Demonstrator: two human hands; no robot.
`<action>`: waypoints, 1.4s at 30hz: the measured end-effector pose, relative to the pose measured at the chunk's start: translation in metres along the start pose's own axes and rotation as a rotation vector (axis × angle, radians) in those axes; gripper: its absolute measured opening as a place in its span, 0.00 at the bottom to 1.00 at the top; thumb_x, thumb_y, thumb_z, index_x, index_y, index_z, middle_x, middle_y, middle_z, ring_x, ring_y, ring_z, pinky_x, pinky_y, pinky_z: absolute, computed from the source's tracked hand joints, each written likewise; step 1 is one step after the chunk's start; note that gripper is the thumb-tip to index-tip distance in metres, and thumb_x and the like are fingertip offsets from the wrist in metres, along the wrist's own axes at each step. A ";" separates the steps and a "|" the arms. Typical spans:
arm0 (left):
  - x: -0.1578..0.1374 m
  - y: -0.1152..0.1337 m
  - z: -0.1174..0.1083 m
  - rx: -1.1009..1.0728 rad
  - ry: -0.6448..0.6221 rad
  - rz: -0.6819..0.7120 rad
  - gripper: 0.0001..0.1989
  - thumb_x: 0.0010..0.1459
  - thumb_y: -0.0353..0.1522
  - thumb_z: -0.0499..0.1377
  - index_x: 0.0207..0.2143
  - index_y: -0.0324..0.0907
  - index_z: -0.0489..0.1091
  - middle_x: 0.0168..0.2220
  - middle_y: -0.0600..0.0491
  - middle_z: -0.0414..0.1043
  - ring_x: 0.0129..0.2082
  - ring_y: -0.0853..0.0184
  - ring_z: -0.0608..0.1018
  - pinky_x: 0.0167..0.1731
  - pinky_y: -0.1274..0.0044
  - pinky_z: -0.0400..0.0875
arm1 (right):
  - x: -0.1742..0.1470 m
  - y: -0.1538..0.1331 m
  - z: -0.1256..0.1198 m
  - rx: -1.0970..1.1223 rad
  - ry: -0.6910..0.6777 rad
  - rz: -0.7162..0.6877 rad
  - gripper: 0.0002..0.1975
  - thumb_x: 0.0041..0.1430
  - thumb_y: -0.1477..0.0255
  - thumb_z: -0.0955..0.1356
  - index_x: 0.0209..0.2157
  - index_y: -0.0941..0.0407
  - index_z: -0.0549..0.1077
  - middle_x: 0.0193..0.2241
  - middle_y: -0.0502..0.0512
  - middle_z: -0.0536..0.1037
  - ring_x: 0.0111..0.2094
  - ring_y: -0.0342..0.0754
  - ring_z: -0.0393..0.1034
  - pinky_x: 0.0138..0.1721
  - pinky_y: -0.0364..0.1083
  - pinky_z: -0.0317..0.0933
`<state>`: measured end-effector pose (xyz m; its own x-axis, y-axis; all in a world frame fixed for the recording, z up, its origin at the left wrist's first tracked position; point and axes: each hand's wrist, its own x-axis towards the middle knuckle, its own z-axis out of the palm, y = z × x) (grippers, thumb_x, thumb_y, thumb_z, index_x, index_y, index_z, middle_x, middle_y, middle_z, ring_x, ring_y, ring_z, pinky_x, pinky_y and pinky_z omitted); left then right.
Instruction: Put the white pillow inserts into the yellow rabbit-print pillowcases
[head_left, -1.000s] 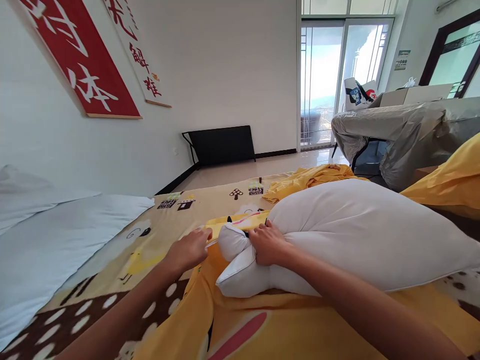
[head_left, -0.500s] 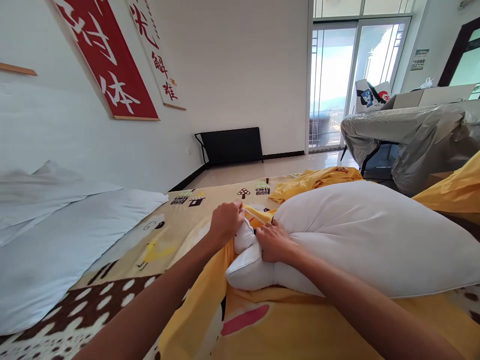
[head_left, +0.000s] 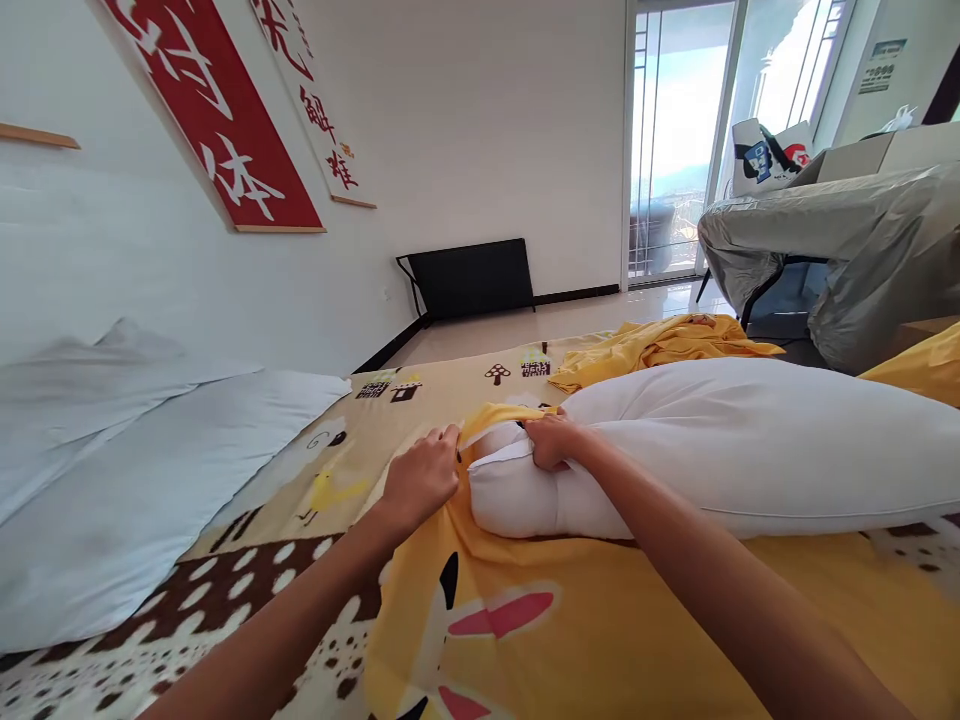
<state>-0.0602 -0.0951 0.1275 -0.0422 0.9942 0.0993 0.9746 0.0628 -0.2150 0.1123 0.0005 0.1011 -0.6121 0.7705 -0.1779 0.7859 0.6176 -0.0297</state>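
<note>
A plump white pillow point(head_left: 765, 440) lies on its side to the right, its narrowed left end inside the mouth of a yellow pillowcase point(head_left: 600, 610) with a pink-eared print. My left hand point(head_left: 424, 470) is closed on the edge of the pillowcase opening, left of the pillow's end. My right hand point(head_left: 551, 440) grips the pillow near that end, with the fingers partly hidden in the white fabric and the yellow rim. The pillowcase spreads flat beneath the pillow and both forearms.
A patterned beige and brown blanket point(head_left: 442, 400) covers the surface below. Other white pillows point(head_left: 150, 470) lie at left, and crumpled yellow cloth point(head_left: 667, 345) at the back. Beyond stand a black folded panel point(head_left: 472, 280) and a plastic-covered table point(head_left: 817, 215).
My left hand has moved left and down, drawing the pillowcase edge outward. The pillow's end sits further within the opening, and the pillow looks flatter. The view has shifted slightly.
</note>
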 end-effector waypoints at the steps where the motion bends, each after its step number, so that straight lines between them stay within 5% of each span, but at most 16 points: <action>1: -0.005 -0.002 0.004 -0.011 -0.042 0.000 0.17 0.51 0.23 0.46 0.43 0.40 0.62 0.43 0.44 0.69 0.42 0.55 0.74 0.30 0.71 0.67 | 0.001 0.000 0.000 0.001 -0.005 0.004 0.32 0.28 0.80 0.69 0.43 0.60 0.70 0.42 0.62 0.76 0.45 0.56 0.69 0.47 0.53 0.55; 6: -0.032 -0.001 -0.015 -0.030 -0.185 0.081 0.22 0.50 0.26 0.48 0.49 0.39 0.60 0.43 0.41 0.70 0.40 0.56 0.76 0.33 0.70 0.68 | 0.003 0.001 -0.001 0.002 -0.012 0.019 0.31 0.27 0.80 0.69 0.42 0.61 0.70 0.41 0.63 0.76 0.43 0.56 0.70 0.46 0.51 0.56; 13: -0.043 0.038 -0.082 0.064 0.090 0.034 0.12 0.53 0.31 0.47 0.36 0.41 0.67 0.31 0.44 0.73 0.34 0.52 0.77 0.30 0.68 0.67 | -0.015 -0.009 0.008 -0.023 0.098 0.021 0.31 0.28 0.80 0.69 0.42 0.60 0.68 0.41 0.62 0.76 0.46 0.57 0.68 0.48 0.52 0.54; 18: -0.015 0.059 -0.068 -0.058 0.018 0.062 0.18 0.52 0.34 0.50 0.46 0.38 0.65 0.37 0.40 0.74 0.39 0.53 0.77 0.35 0.69 0.69 | -0.032 -0.016 0.012 -0.049 0.174 0.024 0.32 0.32 0.80 0.68 0.45 0.59 0.66 0.43 0.62 0.74 0.48 0.56 0.66 0.49 0.51 0.52; 22: -0.009 0.056 -0.054 -0.119 -0.076 0.070 0.15 0.49 0.35 0.55 0.40 0.41 0.70 0.39 0.42 0.75 0.40 0.55 0.77 0.36 0.70 0.70 | -0.041 -0.021 0.012 -0.071 0.216 0.021 0.28 0.36 0.79 0.68 0.45 0.61 0.66 0.42 0.65 0.74 0.48 0.56 0.65 0.49 0.51 0.52; 31: -0.021 0.057 -0.034 -0.324 0.077 0.190 0.08 0.52 0.27 0.52 0.33 0.38 0.70 0.34 0.42 0.75 0.37 0.57 0.77 0.35 0.72 0.68 | -0.069 -0.043 0.017 -0.128 0.321 0.023 0.18 0.47 0.75 0.66 0.43 0.62 0.69 0.38 0.64 0.75 0.43 0.56 0.68 0.47 0.51 0.53; 36: -0.035 0.065 -0.054 -0.523 0.246 0.288 0.06 0.58 0.30 0.49 0.32 0.41 0.66 0.30 0.50 0.73 0.31 0.67 0.74 0.31 0.77 0.65 | -0.085 -0.053 0.003 -0.151 0.342 0.045 0.14 0.54 0.74 0.63 0.43 0.61 0.71 0.41 0.66 0.75 0.45 0.55 0.68 0.48 0.51 0.53; 42: -0.034 0.063 -0.098 -0.781 0.416 0.209 0.05 0.58 0.32 0.50 0.31 0.41 0.64 0.26 0.53 0.71 0.26 0.69 0.72 0.28 0.77 0.63 | -0.083 -0.053 -0.033 -0.147 0.331 0.080 0.13 0.56 0.70 0.64 0.41 0.59 0.73 0.39 0.64 0.76 0.44 0.56 0.70 0.45 0.51 0.55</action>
<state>0.0245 -0.1337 0.2055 0.0873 0.8572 0.5075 0.8314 -0.3433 0.4369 0.1192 -0.0910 0.1502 -0.5629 0.8119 0.1549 0.8264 0.5506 0.1174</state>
